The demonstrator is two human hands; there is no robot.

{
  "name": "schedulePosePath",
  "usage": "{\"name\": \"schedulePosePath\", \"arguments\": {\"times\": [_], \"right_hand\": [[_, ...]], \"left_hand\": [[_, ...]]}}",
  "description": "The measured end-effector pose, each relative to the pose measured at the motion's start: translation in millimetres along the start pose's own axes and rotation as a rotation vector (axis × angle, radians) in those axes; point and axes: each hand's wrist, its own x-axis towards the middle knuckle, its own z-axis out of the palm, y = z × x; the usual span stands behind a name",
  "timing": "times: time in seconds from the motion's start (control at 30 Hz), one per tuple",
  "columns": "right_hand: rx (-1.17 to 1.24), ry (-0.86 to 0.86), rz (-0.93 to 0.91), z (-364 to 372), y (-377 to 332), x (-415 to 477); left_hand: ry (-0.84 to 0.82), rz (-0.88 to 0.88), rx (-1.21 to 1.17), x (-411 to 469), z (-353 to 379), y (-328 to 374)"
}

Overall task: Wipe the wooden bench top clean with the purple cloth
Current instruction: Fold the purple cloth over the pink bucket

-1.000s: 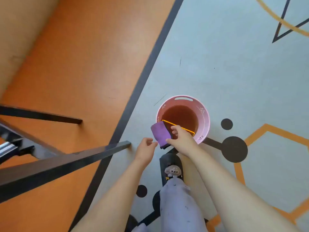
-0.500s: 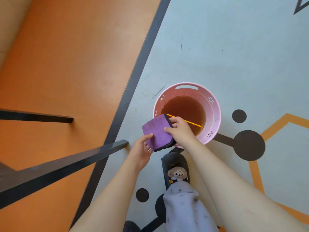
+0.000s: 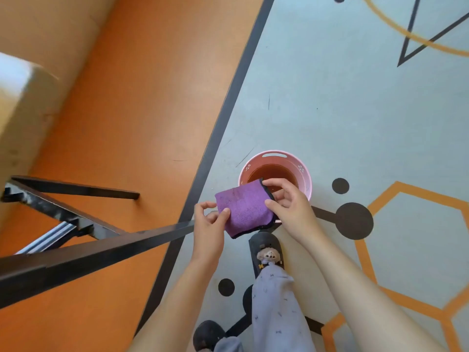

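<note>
The purple cloth [image 3: 243, 208], folded with a dark edge, is held flat between both hands above the floor, just in front of the pink bucket [image 3: 305, 171]. My left hand [image 3: 209, 223] pinches its left edge with thumb and fingers. My right hand [image 3: 289, 205] pinches its right edge near the bucket's rim. The light wooden bench top [image 3: 22, 105] shows blurred at the far left edge.
Brownish water fills the pink bucket on the grey floor. Black metal frame bars [image 3: 101, 250] run from the left toward my left hand. An orange floor zone [image 3: 132, 102] lies left of a black line. My slipper [image 3: 266, 252] and trouser leg are below the cloth.
The cloth has come up and away from the bucket and now lies spread wider between both hands. The view has tilted up, bringing the bench edge into sight at the left.
</note>
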Motion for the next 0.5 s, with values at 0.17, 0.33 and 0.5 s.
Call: {"name": "schedulePosePath", "arguments": {"times": [0.17, 0.33, 0.5], "right_hand": [[-0.023, 0.024, -0.072, -4.1, -62.1, -79.2], [-0.091, 0.022, -0.077, 8.2, -122.1, -158.9], [-0.280, 0.004, -0.116, 28.4, -169.2, -233.3]], "left_hand": [[-0.079, 0.131, 0.037, -68.8, -31.1, 52.6], [-0.199, 0.186, 0.194, -155.1, -79.1, 101.9], [-0.173, 0.405, 0.573, -221.8, -124.3, 130.9]]}}
